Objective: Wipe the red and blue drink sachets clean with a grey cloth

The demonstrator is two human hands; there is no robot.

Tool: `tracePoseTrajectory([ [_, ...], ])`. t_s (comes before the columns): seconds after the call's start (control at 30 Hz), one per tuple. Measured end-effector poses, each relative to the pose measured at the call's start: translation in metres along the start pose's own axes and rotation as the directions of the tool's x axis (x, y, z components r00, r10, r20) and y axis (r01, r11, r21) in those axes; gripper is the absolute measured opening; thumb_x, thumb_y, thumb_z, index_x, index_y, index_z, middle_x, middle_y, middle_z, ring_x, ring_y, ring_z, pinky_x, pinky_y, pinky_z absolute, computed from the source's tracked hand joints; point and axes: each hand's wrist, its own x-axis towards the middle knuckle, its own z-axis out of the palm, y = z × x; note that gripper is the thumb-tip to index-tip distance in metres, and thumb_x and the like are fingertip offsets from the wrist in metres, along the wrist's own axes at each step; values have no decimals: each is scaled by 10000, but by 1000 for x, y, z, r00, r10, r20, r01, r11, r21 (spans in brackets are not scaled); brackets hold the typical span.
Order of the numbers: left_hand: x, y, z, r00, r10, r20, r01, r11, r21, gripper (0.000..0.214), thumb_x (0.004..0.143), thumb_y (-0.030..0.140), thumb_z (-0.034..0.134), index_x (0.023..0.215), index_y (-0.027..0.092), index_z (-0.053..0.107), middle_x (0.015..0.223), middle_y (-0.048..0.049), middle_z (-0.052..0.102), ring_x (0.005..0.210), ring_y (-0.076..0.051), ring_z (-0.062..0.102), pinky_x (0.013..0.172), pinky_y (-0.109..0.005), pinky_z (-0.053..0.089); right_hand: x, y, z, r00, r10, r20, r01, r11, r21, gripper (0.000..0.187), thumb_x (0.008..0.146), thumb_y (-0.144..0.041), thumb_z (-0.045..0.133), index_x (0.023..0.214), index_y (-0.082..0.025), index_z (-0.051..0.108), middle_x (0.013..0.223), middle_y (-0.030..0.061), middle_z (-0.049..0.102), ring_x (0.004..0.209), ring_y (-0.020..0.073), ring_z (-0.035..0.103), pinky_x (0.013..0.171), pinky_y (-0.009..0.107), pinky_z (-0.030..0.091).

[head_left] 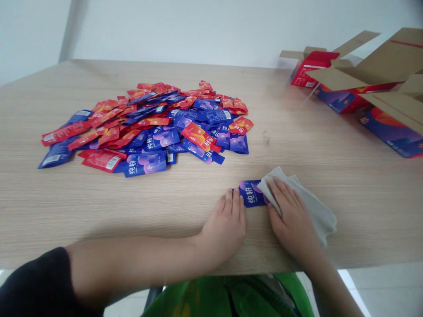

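Observation:
A blue sachet (250,193) with white characters and a purple pattern lies flat on the table near its front edge. My left hand (228,220) has its fingers together and holds the sachet's left end down against the tabletop. Over the right end of the sachet, my right hand (292,215) grips a pale grey cloth (315,209), pressing it down with the fingers on top. The cloth spreads out to the right from under that hand and hides the sachet's right end.
A broad heap of red and blue sachets (158,127) covers the table's (99,202) left and middle. At the back right stand open cardboard boxes: a small red one (306,72) and larger blue-and-red ones (391,132), flaps spread. A white wall (198,31) rises behind.

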Motion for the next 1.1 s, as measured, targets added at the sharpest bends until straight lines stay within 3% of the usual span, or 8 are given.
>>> tracePoseTrajectory([
  [0.2,0,0,-2,1000,-12,-7,12,1000,4,447,908,206,498,1284,-19,589,1341,-260,556,1222,-374,572,925,-424,513,-1,-15,6,1000,-16,3,16,998,-61,561,895,-139,373,1451,-68,405,1539,165,353,1450,299,256,1146,546,320],
  [0.43,-1,-4,-5,1000,20,24,-19,999,-44,441,879,234,545,1236,-9,634,1268,-257,615,1203,-381,585,946,-430,507,-3,-49,9,983,-176,46,175,984,17,584,862,-101,366,1441,-53,431,1545,162,341,1456,297,237,1152,533,329],
  [0.57,0,-5,-5,999,32,43,-30,999,-44,441,882,236,540,1237,-7,633,1276,-262,608,1212,-384,577,954,-434,503,-5,-47,8,981,-185,62,181,982,61,599,854,-100,351,1447,-52,417,1534,137,369,1454,261,254,1163,514,327],
  [0.77,1,-3,-5,999,12,32,-11,1000,-12,461,907,205,486,1297,-23,577,1368,-268,526,1244,-374,554,937,-424,508,-13,-25,7,998,-59,1,59,998,32,613,879,-103,347,1491,-81,339,1539,139,361,1451,255,264,1165,532,310],
  [0.87,0,-2,-4,1000,8,30,-8,1000,-7,459,910,207,489,1302,-15,575,1374,-262,522,1243,-372,556,930,-424,508,-16,-21,8,999,-52,-10,52,999,-2,651,887,-97,353,1531,-106,255,1534,146,369,1452,269,258,1152,545,323],
  [0.97,0,-2,-4,1000,1,31,-1,1000,-7,456,906,207,495,1293,-19,582,1373,-266,520,1241,-374,557,932,-425,505,-15,-27,9,998,-66,-13,65,998,-24,686,868,-90,367,1540,-91,225,1536,162,359,1457,287,237,1146,556,327],
  [1.1,1,-4,-6,998,23,60,-21,999,-36,427,907,239,517,1238,-5,631,1336,-271,556,1234,-382,562,931,-430,501,-12,-45,10,987,-160,25,159,987,17,637,846,-83,359,1482,-56,355,1540,150,352,1461,277,227,1154,540,329],
])
